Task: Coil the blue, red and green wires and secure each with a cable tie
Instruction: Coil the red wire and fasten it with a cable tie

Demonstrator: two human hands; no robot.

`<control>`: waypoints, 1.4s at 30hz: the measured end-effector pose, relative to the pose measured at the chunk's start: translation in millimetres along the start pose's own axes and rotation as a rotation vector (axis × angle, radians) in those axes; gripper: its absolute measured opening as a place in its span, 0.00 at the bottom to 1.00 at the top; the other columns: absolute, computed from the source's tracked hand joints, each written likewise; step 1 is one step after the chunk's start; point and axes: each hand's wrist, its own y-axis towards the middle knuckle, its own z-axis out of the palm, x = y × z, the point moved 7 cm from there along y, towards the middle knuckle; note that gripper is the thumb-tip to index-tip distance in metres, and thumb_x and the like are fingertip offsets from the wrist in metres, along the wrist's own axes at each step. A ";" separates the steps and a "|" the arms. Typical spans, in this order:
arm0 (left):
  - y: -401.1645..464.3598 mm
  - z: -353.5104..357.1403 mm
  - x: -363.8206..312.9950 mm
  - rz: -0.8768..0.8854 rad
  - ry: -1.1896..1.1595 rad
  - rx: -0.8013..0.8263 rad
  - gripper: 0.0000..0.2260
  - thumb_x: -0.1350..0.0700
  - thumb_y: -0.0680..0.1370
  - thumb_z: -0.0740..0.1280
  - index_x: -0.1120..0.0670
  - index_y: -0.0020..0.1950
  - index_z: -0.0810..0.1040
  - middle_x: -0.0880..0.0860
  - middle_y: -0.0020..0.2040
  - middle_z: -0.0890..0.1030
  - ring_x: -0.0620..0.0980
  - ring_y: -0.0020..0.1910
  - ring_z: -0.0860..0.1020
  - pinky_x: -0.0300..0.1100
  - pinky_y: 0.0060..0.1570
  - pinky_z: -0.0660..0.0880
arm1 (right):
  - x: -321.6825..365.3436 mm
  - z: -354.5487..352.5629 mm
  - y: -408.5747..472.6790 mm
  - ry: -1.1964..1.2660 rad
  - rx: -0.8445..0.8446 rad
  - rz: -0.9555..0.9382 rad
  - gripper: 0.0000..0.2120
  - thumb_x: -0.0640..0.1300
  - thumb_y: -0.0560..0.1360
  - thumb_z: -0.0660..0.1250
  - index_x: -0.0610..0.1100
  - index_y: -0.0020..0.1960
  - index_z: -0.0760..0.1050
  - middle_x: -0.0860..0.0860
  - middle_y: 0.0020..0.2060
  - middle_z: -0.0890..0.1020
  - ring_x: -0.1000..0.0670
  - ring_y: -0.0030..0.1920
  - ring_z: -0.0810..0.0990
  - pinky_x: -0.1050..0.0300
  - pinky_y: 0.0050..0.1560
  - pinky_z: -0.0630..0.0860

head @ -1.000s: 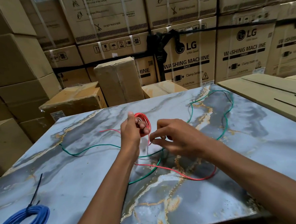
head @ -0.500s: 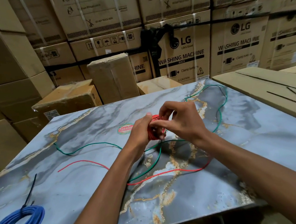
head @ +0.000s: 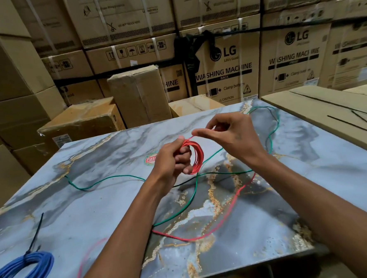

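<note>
My left hand [head: 173,158] grips a small coil of red wire [head: 196,156] above the middle of the marble table [head: 96,208]. My right hand [head: 227,134] pinches the red strand just above the coil. The loose red tail [head: 224,220] runs down across the table and back to the left, blurred near my left forearm. A green wire [head: 107,180] lies uncoiled across the table, looping to the far right corner. The blue wire [head: 25,271] lies coiled at the near left, bound with a black cable tie [head: 35,236].
Black cable ties [head: 355,122] lie on a flat cardboard box [head: 318,107] to the right of the table. Stacked cardboard cartons [head: 225,71] wall in the back and left. A round sticker [head: 150,159] shows on the table beside my left hand.
My right hand has lifted from the coil and pulled a strand up and over it. The loose red tail on the table has swept toward me and to the left.
</note>
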 end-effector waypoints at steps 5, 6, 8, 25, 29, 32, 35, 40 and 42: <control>-0.1 -18.6 -8.7 0.029 -0.275 -0.127 0.20 0.52 0.86 0.55 0.53 0.34 0.64 0.48 0.24 0.58 0.44 0.21 0.54 0.38 0.23 0.59 | -19.3 -0.9 0.2 -0.123 0.048 0.032 0.28 0.69 0.64 0.77 0.43 0.30 0.79 0.53 0.21 0.72 0.56 0.25 0.65 0.56 0.28 0.63; 0.1 -20.2 -8.5 0.034 -0.312 -0.144 0.20 0.52 0.86 0.55 0.53 0.34 0.65 0.48 0.24 0.58 0.44 0.21 0.54 0.38 0.23 0.59 | -23.3 3.4 -1.6 -0.157 0.088 0.041 0.28 0.70 0.64 0.76 0.44 0.30 0.79 0.52 0.21 0.74 0.55 0.25 0.67 0.55 0.28 0.65; 0.5 -24.2 -8.5 0.042 -0.386 -0.176 0.20 0.52 0.85 0.55 0.54 0.34 0.65 0.48 0.24 0.58 0.44 0.21 0.55 0.37 0.23 0.59 | -33.2 10.0 -3.2 -0.263 0.163 0.069 0.24 0.66 0.66 0.78 0.46 0.31 0.78 0.52 0.22 0.75 0.54 0.25 0.71 0.55 0.30 0.68; 3.9 -29.2 -4.2 0.067 -0.240 -0.278 0.19 0.52 0.86 0.56 0.54 0.35 0.65 0.48 0.24 0.59 0.44 0.20 0.57 0.37 0.22 0.62 | -40.6 -3.6 1.3 -0.734 0.136 0.004 0.23 0.61 0.73 0.74 0.49 0.62 0.81 0.49 0.48 0.83 0.44 0.52 0.79 0.52 0.45 0.70; 5.7 -25.1 -1.4 0.058 -0.140 -0.259 0.19 0.51 0.85 0.55 0.54 0.35 0.65 0.47 0.23 0.62 0.43 0.19 0.58 0.40 0.26 0.61 | -6.9 43.5 -15.8 -0.690 0.303 -0.178 0.30 0.53 0.73 0.66 0.47 0.74 0.71 0.46 0.56 0.80 0.43 0.56 0.74 0.47 0.54 0.71; 4.1 -22.9 -2.5 0.064 -0.076 -0.242 0.19 0.51 0.85 0.56 0.54 0.35 0.65 0.48 0.23 0.62 0.44 0.20 0.58 0.42 0.29 0.58 | 19.3 53.6 -25.1 -0.451 0.228 -0.182 0.24 0.49 0.73 0.58 0.48 0.68 0.75 0.51 0.49 0.81 0.47 0.50 0.76 0.49 0.49 0.72; 2.6 -21.3 -3.3 0.052 -0.065 -0.212 0.19 0.51 0.85 0.55 0.54 0.34 0.64 0.48 0.23 0.61 0.44 0.21 0.58 0.42 0.27 0.59 | 17.3 47.0 -24.5 -0.263 0.139 -0.084 0.10 0.53 0.81 0.59 0.52 0.46 0.76 0.54 0.31 0.78 0.49 0.33 0.75 0.48 0.35 0.73; 2.3 -23.4 -7.8 0.020 -0.247 -0.185 0.20 0.53 0.84 0.56 0.52 0.32 0.60 0.48 0.22 0.57 0.45 0.20 0.53 0.39 0.22 0.57 | -1.4 19.9 -10.3 -0.126 0.104 0.019 0.33 0.64 0.80 0.63 0.38 0.29 0.74 0.49 0.21 0.73 0.49 0.23 0.69 0.51 0.29 0.66; 1.4 -27.5 -10.7 0.026 -0.284 -0.196 0.20 0.53 0.84 0.55 0.52 0.32 0.60 0.48 0.22 0.57 0.45 0.21 0.52 0.40 0.23 0.56 | -9.0 0.6 -2.1 -0.039 0.080 0.072 0.32 0.60 0.80 0.67 0.35 0.29 0.74 0.53 0.19 0.68 0.56 0.23 0.65 0.58 0.29 0.63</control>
